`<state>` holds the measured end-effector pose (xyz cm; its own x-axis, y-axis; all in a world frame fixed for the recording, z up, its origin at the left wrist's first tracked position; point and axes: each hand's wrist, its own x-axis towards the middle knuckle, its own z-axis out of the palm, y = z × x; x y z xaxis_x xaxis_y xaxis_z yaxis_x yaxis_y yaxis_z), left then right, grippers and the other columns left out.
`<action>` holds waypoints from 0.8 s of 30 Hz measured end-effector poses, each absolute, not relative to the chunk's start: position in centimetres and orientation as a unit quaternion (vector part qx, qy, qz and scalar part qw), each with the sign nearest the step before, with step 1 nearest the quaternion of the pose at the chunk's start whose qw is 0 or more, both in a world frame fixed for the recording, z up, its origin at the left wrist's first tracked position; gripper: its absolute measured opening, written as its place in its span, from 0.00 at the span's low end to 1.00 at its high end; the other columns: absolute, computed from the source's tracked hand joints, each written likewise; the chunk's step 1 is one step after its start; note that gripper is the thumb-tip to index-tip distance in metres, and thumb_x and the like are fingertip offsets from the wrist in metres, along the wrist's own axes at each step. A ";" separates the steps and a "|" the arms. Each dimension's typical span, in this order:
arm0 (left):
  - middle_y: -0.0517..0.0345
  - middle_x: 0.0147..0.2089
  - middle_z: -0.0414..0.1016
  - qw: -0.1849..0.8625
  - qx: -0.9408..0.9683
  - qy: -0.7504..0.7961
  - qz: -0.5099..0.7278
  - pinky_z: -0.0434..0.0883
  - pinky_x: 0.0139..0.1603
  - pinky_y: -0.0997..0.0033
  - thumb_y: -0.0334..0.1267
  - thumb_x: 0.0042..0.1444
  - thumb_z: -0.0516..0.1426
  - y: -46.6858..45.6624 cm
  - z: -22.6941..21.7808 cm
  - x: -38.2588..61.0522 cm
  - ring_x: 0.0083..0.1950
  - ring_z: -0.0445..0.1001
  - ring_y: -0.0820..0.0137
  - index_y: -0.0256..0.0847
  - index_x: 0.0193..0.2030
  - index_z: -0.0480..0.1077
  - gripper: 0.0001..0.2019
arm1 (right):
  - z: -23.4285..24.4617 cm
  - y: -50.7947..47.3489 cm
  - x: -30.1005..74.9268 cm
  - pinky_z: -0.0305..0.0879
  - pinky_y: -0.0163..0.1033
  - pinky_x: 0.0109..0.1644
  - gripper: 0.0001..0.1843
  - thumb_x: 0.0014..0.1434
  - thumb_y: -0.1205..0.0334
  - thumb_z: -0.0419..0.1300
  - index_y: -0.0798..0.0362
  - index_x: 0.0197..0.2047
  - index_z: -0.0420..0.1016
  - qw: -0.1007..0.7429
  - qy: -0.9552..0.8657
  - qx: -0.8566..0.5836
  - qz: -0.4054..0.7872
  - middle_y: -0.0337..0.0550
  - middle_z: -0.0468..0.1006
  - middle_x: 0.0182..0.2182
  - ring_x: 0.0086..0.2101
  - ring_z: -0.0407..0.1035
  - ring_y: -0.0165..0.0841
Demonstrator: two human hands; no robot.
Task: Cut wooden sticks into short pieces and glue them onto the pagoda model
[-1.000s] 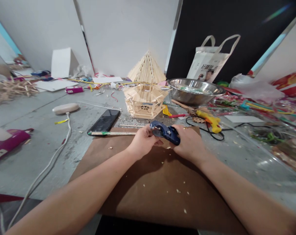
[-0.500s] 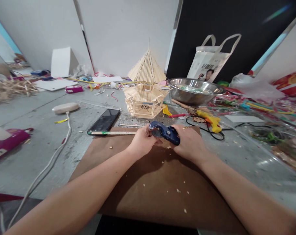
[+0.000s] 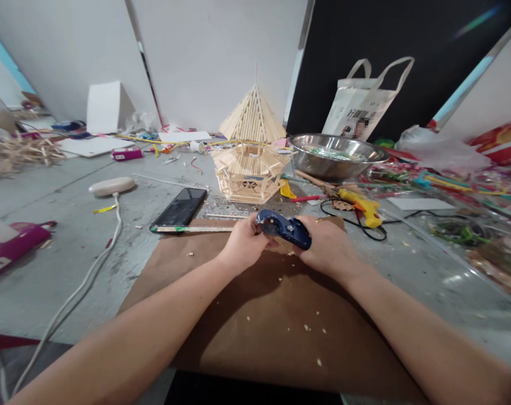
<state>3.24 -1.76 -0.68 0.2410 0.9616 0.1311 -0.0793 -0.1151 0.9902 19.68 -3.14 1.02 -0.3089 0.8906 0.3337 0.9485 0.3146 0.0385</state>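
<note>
My right hand (image 3: 329, 247) is closed around a dark blue hand cutter (image 3: 291, 230) with curved jaws that point left. A thin, pale wooden stick (image 3: 205, 229) is pinched in my left hand (image 3: 245, 242), and its long end sticks out to the left, past the lower edge of a black phone (image 3: 182, 208). The stick's other end runs toward the cutter's jaws, where my fingers and the tool hide it. Both hands are over the brown board (image 3: 255, 337), which has small wood chips on it. Just beyond them stands a pagoda-like model (image 3: 253, 163) made of wooden sticks.
A steel bowl (image 3: 340, 160) and a white tote bag (image 3: 352, 107) are at the back right. A yellow glue gun (image 3: 363, 208) with a black cord lies right of my hands. On the left are a white cable (image 3: 99, 270) and a purple power strip (image 3: 19, 244).
Both hands keep the same hold on the stick and the cutter. The whole view has shifted very slightly; nothing else visibly moves.
</note>
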 end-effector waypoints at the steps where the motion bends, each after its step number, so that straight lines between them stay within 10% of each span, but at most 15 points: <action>1: 0.66 0.20 0.68 0.543 0.571 0.385 0.481 0.70 0.25 0.80 0.24 0.43 0.51 -1.8 -0.6 3.2 0.21 0.70 0.79 0.35 0.27 0.62 0.05 | 1.0 -3.1 19.7 0.57 0.37 0.33 0.20 0.42 0.61 0.55 0.54 0.42 0.65 0.126 -0.800 -0.575 -0.114 0.44 0.75 0.32 0.32 0.68 0.38; 24: 0.66 0.19 0.67 0.565 0.559 0.382 0.470 0.69 0.25 0.79 0.26 0.43 0.54 -1.8 -0.3 2.9 0.20 0.69 0.80 0.35 0.24 0.61 0.03 | 1.2 -3.5 19.5 0.52 0.35 0.26 0.15 0.43 0.61 0.53 0.50 0.38 0.65 0.085 -0.778 -0.613 -0.112 0.40 0.77 0.29 0.29 0.70 0.36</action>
